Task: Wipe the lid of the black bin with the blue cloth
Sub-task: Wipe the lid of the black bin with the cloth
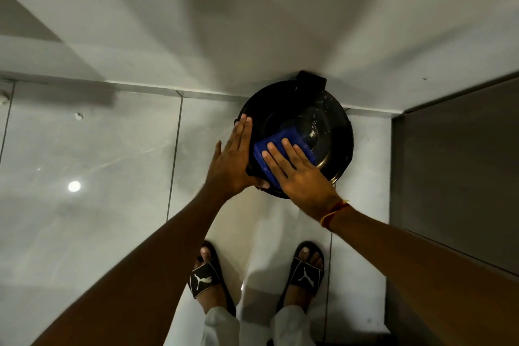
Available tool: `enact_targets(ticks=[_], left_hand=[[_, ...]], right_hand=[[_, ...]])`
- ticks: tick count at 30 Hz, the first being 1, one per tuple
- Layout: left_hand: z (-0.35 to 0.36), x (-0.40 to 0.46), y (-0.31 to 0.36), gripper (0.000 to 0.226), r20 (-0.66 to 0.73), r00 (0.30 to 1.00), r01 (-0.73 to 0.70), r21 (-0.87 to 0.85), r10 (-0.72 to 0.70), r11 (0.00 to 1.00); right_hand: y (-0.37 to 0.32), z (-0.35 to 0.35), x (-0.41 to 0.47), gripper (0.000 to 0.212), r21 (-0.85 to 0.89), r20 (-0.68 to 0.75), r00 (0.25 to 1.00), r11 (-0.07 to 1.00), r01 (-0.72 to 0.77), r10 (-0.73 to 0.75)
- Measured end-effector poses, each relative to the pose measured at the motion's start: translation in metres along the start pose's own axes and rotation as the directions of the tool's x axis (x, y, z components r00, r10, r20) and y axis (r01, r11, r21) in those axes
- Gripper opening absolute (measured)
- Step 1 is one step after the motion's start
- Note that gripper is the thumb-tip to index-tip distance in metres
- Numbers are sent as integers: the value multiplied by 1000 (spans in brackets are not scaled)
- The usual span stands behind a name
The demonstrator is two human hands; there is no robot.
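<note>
The right hand is pressing the folded blue cloth flat, fingers spread, against the black bin's lid, just beyond its palm. The left hand, open, is bracing the lid's rim beside it, likely steadying the bin.

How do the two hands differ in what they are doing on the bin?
The right hand lies flat on the blue cloth, pressing it onto the lid; the left hand has no cloth and rests against the lid's left rim. The right wrist wears a thread band; the left is bare. Both have fingers extended.
</note>
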State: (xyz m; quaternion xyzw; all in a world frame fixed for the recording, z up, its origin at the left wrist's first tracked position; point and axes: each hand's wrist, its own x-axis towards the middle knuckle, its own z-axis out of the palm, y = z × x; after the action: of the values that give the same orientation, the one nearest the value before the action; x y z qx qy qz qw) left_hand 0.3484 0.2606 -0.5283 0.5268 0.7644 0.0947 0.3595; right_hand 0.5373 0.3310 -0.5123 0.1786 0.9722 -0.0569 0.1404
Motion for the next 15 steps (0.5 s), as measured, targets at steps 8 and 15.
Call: enact_targets(ticks=[8, 15], left_hand=[[0, 1, -2, 152, 19, 1000, -2, 49, 1, 999], [3, 4, -6, 151, 14, 1000, -13, 80, 12, 997]], right_hand=[[32, 10, -42, 67, 6, -40, 998, 998, -56, 56], [43, -17, 25, 73, 258, -3, 880, 850, -459, 475]])
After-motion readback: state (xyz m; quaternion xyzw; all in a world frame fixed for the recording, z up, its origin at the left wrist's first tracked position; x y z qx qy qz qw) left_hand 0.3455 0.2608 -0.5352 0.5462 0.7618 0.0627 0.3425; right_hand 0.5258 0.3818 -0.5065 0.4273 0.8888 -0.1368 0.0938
